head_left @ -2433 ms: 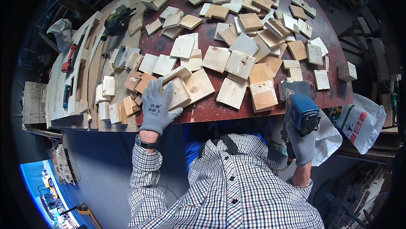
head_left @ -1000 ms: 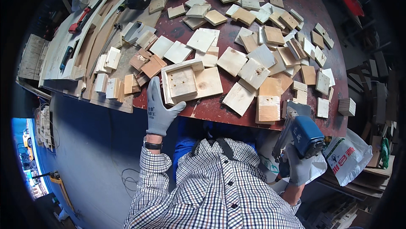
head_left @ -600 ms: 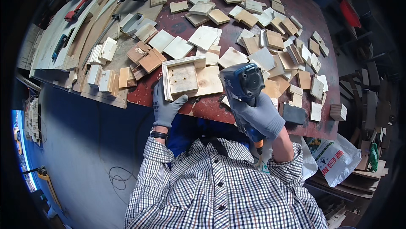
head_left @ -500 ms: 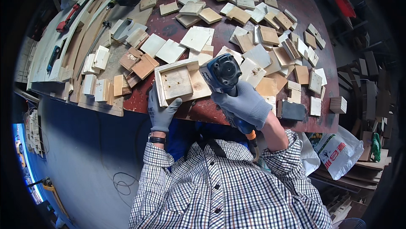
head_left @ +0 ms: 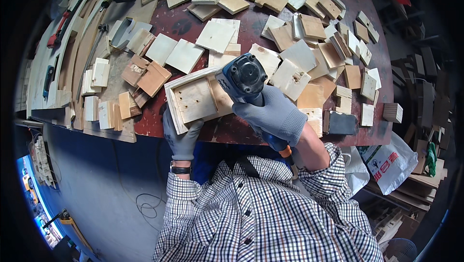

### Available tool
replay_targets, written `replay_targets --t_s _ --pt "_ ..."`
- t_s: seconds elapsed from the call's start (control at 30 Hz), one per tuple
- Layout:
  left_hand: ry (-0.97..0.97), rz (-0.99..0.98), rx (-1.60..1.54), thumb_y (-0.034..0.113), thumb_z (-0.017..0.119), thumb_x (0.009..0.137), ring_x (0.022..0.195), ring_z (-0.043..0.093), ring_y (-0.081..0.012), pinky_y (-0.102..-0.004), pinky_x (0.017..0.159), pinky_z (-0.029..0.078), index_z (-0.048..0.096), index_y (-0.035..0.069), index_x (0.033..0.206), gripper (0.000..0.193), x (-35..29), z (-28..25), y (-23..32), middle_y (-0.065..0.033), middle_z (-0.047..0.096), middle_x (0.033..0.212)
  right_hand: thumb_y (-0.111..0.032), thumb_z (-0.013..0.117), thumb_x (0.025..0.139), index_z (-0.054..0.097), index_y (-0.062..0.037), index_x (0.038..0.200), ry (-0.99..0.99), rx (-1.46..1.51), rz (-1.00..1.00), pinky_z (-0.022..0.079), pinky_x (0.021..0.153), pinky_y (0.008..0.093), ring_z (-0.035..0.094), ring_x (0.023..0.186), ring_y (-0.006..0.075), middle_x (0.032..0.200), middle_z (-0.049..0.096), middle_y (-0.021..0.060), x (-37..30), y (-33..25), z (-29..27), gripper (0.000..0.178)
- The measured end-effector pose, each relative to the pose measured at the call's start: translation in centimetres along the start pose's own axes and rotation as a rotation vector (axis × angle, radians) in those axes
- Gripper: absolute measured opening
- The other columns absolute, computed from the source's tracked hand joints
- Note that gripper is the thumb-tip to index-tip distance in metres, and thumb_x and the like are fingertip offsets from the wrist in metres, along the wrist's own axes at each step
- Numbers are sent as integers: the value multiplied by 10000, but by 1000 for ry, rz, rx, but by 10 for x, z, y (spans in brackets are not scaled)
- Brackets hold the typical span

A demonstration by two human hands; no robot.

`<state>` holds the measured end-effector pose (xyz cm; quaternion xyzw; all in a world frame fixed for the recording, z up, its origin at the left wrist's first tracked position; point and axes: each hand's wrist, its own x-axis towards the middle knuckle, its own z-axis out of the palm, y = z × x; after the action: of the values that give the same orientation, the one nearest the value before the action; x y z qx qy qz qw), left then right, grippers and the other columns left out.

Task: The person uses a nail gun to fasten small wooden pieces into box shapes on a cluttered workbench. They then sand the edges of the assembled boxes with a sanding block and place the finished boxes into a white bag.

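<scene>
My left hand (head_left: 181,140) is grasping a pale rectangular wooden box (head_left: 194,99); right hand (head_left: 276,113), clenching a blocky blue power tool (head_left: 243,76), is newly joining work.

Box (head_left: 195,98) near the table's (head_left: 147,129) near edge, left of centre; left hand (head_left: 181,137) against its near left corner. Power tool (head_left: 245,74) over the box's right end, right hand (head_left: 275,114) round it; its tip is hidden, so contact with the wood cannot be told. Loose wood pieces (head_left: 290,79) beyond and right, many overlapping. Small blocks (head_left: 105,115) left of the box, on a board (head_left: 111,134). Sack (head_left: 391,163) below the table's near right corner
</scene>
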<state>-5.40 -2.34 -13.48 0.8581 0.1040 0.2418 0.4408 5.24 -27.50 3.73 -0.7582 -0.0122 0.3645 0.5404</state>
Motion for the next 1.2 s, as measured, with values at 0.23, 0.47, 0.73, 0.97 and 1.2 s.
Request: replay_targets --t_s 0.23,0.47,0.73,0.97,1.2 --pt "-7 -18 21 579 909 788 1126 658 -389 -491 965 544 607 -10 1376 885 2 1 2 -187 652 1258 -396 742 913 684 -37 1144 -110 0 -3 565 627 304 673 675 140 826 720 66 13 1 4 430" --pt "-20 37 92 471 896 834 1125 676 -354 -456 970 551 591 -22 1382 798 -1 -1 -5 -174 669 1251 -364 748 925 669 -39 1156 -130 58 8 557 615 294 658 659 125 806 700 55 9 -2 0 406" --pt "-42 95 155 529 917 762 1194 636 -425 -517 1021 522 570 -21 1452 948 2 -5 3 -210 654 1359 -317 749 957 709 -37 1056 -79 -10 0 523 584 279 624 633 92 783 675 20 5 -5 6 300" --pt "28 120 207 508 923 750 1152 653 -422 -509 983 541 588 -23 1441 934 1 1 3 -212 676 1335 -332 763 918 720 -32 1070 -96 3 -37 547 590 304 650 627 122 763 691 48 3 -2 8 339" --pt "52 110 207 524 921 753 1118 663 -414 -498 968 547 621 -17 1396 892 2 5 10 -197 702 1277 -326 757 914 710 -25 1036 -42 -1 -32 542 597 302 648 633 123 767 692 48 0 -1 4 328"
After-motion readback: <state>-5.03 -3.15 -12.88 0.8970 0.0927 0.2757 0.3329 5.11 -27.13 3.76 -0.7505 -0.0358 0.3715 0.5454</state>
